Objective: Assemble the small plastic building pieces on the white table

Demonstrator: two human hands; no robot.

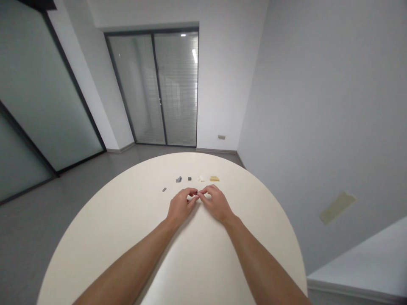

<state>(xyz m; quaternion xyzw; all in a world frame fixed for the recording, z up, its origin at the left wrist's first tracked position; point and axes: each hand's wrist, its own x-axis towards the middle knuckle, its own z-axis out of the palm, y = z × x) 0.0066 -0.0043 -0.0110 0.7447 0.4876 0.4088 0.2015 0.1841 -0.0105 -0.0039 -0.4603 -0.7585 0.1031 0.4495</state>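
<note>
My left hand (182, 206) and my right hand (217, 203) meet above the middle of a round white table (127, 220). Between their fingertips is a small dark piece (196, 192), mostly covered by the fingers and too small to name. Both hands are closed in a pinch on it. Just beyond them lie several little groups of parts: grey pieces (179, 179), a dark piece or pair (190, 178), off-white bits (201, 178) and yellow strips (214, 178). To the left of my left hand lies a single flat grey piece (164, 189).
The table's curved far edge lies a short way behind the parts. Beyond it stand a glass door with blinds (176, 93) and a white wall with a socket (221, 137). Frosted glass panels (41, 84) stand at the left, and a grey wall (318, 106) rises at the right.
</note>
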